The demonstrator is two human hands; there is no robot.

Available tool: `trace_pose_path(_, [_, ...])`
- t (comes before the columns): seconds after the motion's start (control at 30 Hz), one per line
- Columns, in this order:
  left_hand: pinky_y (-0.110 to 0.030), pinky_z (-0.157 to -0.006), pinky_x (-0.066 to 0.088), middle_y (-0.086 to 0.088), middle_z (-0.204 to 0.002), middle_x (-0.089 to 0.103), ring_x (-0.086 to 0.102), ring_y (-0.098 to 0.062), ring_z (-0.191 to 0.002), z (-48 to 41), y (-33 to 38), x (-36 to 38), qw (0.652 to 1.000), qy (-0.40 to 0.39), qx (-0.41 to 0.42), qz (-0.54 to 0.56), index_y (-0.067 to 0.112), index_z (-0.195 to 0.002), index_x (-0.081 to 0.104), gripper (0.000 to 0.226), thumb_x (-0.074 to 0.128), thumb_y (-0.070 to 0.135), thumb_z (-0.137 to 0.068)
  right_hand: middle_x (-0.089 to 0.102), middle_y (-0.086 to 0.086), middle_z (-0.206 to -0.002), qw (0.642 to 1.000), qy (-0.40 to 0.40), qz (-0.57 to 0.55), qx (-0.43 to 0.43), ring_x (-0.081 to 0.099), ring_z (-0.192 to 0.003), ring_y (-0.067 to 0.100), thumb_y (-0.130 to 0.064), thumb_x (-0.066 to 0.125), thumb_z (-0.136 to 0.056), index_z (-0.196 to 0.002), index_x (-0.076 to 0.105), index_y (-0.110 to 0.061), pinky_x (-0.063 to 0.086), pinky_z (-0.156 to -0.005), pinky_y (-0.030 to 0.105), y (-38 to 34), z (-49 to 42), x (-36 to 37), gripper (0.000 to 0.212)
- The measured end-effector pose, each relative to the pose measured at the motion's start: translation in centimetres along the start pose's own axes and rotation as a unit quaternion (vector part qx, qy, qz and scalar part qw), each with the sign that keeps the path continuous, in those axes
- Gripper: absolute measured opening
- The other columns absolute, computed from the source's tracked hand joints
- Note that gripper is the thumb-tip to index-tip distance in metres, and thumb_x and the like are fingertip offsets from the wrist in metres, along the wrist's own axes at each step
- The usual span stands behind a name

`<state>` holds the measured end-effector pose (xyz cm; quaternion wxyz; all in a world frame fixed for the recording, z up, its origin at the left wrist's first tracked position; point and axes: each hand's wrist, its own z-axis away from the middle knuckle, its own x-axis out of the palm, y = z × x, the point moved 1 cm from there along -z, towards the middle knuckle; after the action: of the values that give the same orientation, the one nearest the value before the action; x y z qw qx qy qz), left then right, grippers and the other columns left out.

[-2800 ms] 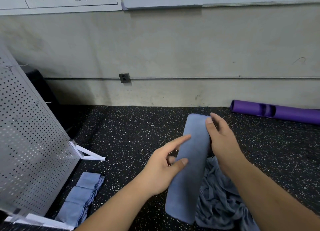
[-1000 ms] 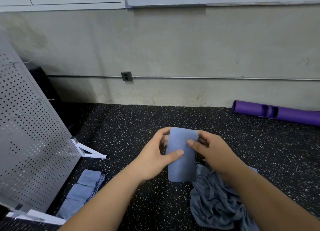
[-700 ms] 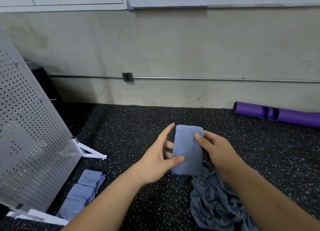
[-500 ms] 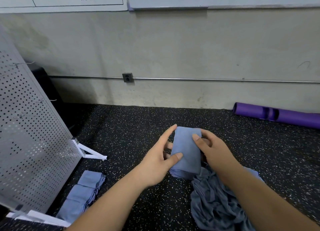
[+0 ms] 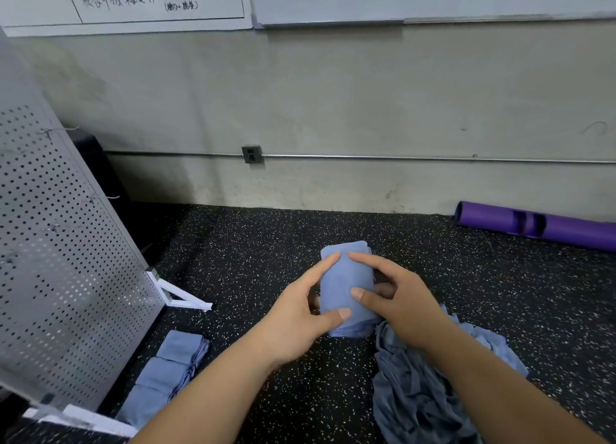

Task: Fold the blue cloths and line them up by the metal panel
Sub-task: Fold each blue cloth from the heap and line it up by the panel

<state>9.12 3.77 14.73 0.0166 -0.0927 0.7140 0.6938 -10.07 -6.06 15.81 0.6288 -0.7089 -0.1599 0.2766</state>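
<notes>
Pinching folded cloth [image 5: 346, 276], left hand [image 5: 296, 320] faces right hand [image 5: 407, 304].

1. I hold a folded cloth [image 5: 346, 283] upright between both hands.
2. My left hand [image 5: 300, 320] pinches it, thumb on the near lower corner and forefinger along the left edge.
3. My right hand [image 5: 396, 297] grips its right side, thumb on the front.
4. A heap of loose cloths [image 5: 420, 387] lies on the speckled floor [image 5: 266, 243] under my right forearm.
5. A row of folded cloths [image 5: 166, 377] lies just beside the foot of the metal panel [image 5: 60, 277].
6. A purple tube [image 5: 566, 230] lies by the wall.
</notes>
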Motion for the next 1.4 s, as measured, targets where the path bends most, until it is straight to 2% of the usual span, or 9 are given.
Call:
trace_pose_path(0.1, [-0.051, -0.102, 0.059, 0.004, -0.147, 0.062, 0.071, -0.028, -0.120, 0.3, -0.6, -1.0, 0.999, 0.034, -0.006, -0.012, 0.048, -0.158, 0.044, 0.088, 0.087, 0.019, -0.086, 0.073, 0.004, -0.129, 1.000, -0.007, -0.028, 0.001, 0.076, -0.109, 0.024, -0.009, 0.077, -0.096, -0.135, 0.069, -0.046, 0.064, -0.093, 0.047, -0.2, -0.5, 1.4, 0.054])
trace_pose_path(0.27, [-0.038, -0.107, 0.056, 0.004, -0.151, 0.055, 0.061, -0.013, -0.134, 2.0, -1.8, -3.5, 0.993, 0.114, 0.002, -0.027, 0.054, -0.155, 0.043, 0.088, 0.088, 0.025, -0.085, 0.072, 0.000, -0.132, 0.998, -0.063, -0.015, 0.003, 0.075, -0.112, 0.017, -0.005, 0.070, -0.101, -0.146, 0.059, -0.040, 0.063, -0.093, 0.038, 0.0, -2.0, 5.1, 0.058])
trace_pose_path(0.5, [-0.034, -0.102, 0.059, -0.004, -0.139, 0.067, 0.071, -0.013, -0.120, 6.8, -3.8, -7.1, 0.970, 0.197, -0.062, 0.129, 0.040, -0.152, 0.055, 0.064, 0.071, 0.005, -0.101, 0.068, -0.004, -0.139, 0.993, -0.090, 0.073, -0.017, 0.072, -0.114, 0.010, -0.005, 0.063, -0.104, -0.145, 0.059, -0.044, 0.061, -0.097, 0.037, 0.8, -3.2, 11.9, 0.056])
trace_pose_path(0.67, [-0.030, -0.089, 0.063, 0.003, -0.117, 0.076, 0.076, -0.008, -0.099, 9.9, -6.5, -10.0, 0.962, 0.238, -0.100, 0.093, 0.046, -0.151, 0.053, 0.071, 0.073, 0.003, -0.098, 0.057, -0.019, -0.145, 0.977, -0.119, 0.178, -0.020, 0.059, -0.125, 0.003, -0.024, 0.061, -0.106, -0.147, 0.053, -0.052, 0.049, -0.104, 0.027, 1.7, -2.8, 17.2, 0.051])
trace_pose_path(0.77, [-0.019, -0.077, 0.058, 0.003, -0.129, 0.069, 0.071, 0.000, -0.082, 10.6, -8.4, -11.5, 0.960, 0.255, -0.101, 0.062, 0.042, -0.156, 0.049, 0.075, 0.075, 0.005, -0.096, 0.053, -0.023, -0.147, 0.969, -0.134, 0.205, -0.020, 0.055, -0.131, 0.004, -0.026, 0.063, -0.105, -0.150, 0.052, -0.050, 0.044, -0.110, 0.029, 2.4, -2.5, 19.8, 0.052])
trace_pose_path(0.97, [-0.037, -0.111, 0.053, 0.005, -0.147, 0.055, 0.064, -0.020, -0.127, 10.5, -12.9, -14.5, 0.949, 0.288, -0.128, -0.005, 0.051, -0.154, 0.046, 0.077, 0.080, 0.024, -0.092, 0.047, -0.043, -0.140, 0.968, -0.161, 0.193, -0.015, 0.047, -0.127, -0.021, -0.028, 0.065, -0.106, -0.142, 0.052, -0.055, 0.041, -0.109, 0.021, 4.2, -3.9, 24.0, 0.047])
trace_pose_path(1.1, [-0.038, -0.117, 0.048, 0.006, -0.154, 0.052, 0.055, -0.012, -0.137, 9.6, -15.5, -16.5, 0.942, 0.302, -0.148, -0.006, 0.045, -0.157, 0.044, 0.077, 0.080, 0.026, -0.092, 0.052, -0.037, -0.138, 0.970, -0.183, 0.161, 0.008, 0.053, -0.119, -0.024, -0.030, 0.068, -0.103, -0.144, 0.055, -0.048, 0.045, -0.094, 0.005, 6.1, -6.2, 25.9, 0.046])
trace_pose_path(1.3, [-0.040, -0.114, 0.050, 0.005, -0.151, 0.057, 0.059, -0.018, -0.135, 9.2, -21.1, -18.3, 0.914, 0.333, -0.225, 0.054, 0.049, -0.152, 0.048, 0.073, 0.079, 0.021, -0.092, 0.058, -0.011, -0.148, 0.947, -0.259, 0.174, 0.074, 0.057, -0.132, 0.007, -0.023, 0.072, -0.102, -0.149, 0.058, -0.035, 0.050, -0.113, 0.037, 12.0, -10.9, 28.8, 0.050])
trace_pose_path(1.4, [-0.039, -0.115, 0.049, 0.003, -0.149, 0.056, 0.058, -0.019, -0.134, 8.7, -23.5, -18.9, 0.902, 0.347, -0.247, 0.071, 0.040, -0.154, 0.049, 0.069, 0.078, 0.020, -0.095, 0.061, -0.005, -0.146, 0.941, -0.280, 0.162, 0.101, 0.060, -0.129, 0.007, -0.015, 0.071, -0.102, -0.147, 0.061, -0.031, 0.055, -0.099, 0.022, 15.0, -13.1, 30.3, 0.049])
